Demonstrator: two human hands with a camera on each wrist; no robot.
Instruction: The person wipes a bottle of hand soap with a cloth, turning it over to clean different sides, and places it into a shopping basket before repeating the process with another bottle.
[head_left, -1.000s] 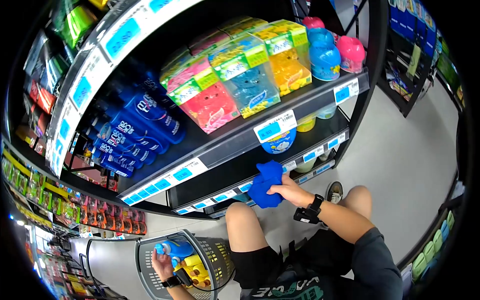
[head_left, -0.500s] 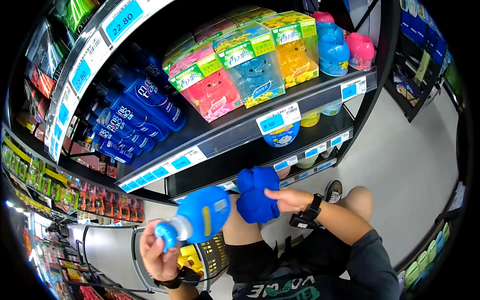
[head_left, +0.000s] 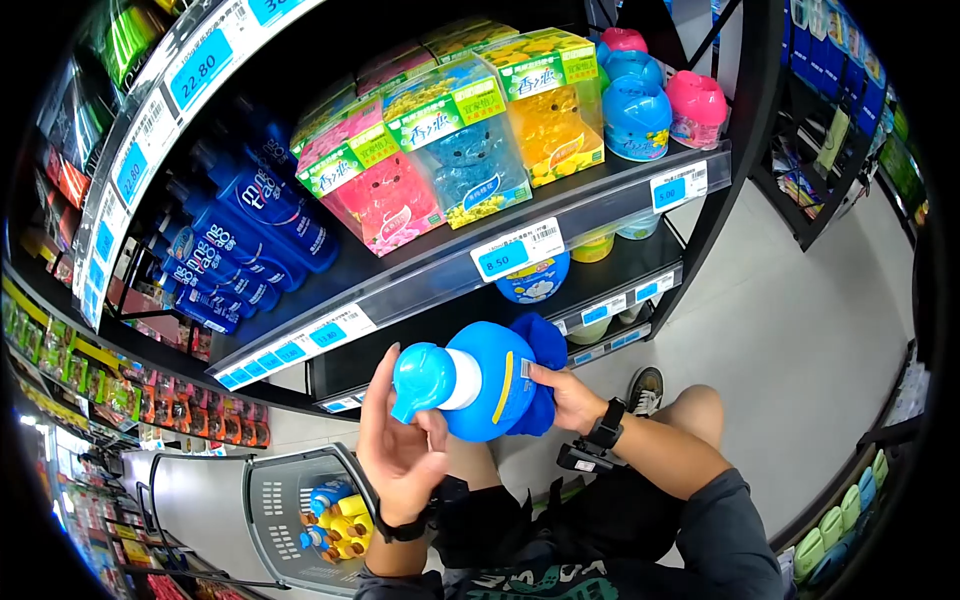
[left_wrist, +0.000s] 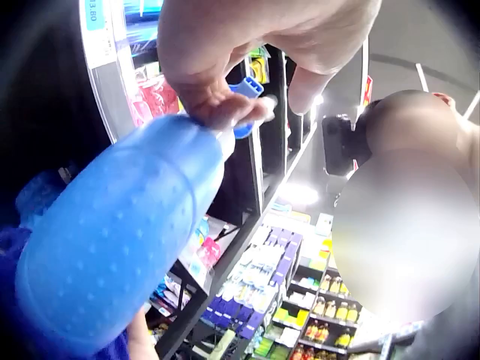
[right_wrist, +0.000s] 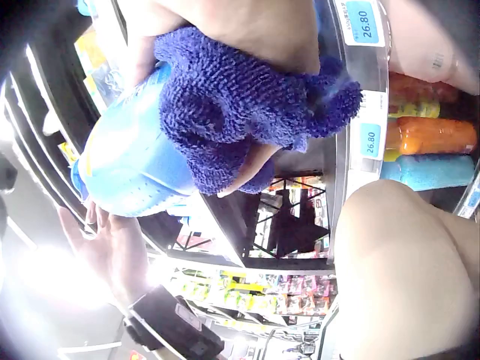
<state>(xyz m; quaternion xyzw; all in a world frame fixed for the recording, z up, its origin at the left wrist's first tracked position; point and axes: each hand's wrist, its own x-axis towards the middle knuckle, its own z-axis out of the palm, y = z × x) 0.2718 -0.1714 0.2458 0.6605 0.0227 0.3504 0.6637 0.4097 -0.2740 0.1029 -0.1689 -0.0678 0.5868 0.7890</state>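
My left hand pinches a blue pump bottle near its pump head, which points left in the head view. The bottle lies tilted on its side in the air, its bumpy blue body filling much of the left wrist view. At its base end, my right hand holds a fuzzy dark blue cloth, bunched up against the bottle. Thumb out, this hand rests right at the bottle's edge, beside a small barcode label. Part of the cloth is hidden behind the bottle.
A grey shopping basket at lower left holds yellow bottles and blue pump bottles. Ahead, the shelf carries boxed air fresheners, dark blue bottles and round blue and pink containers. Its lower edge runs just beyond my hands.
My left hand has lifted the blue pump bottle out of the basket and brought it right, up to the cloth. The cloth, still in my right hand, now meets the bottle's base end.
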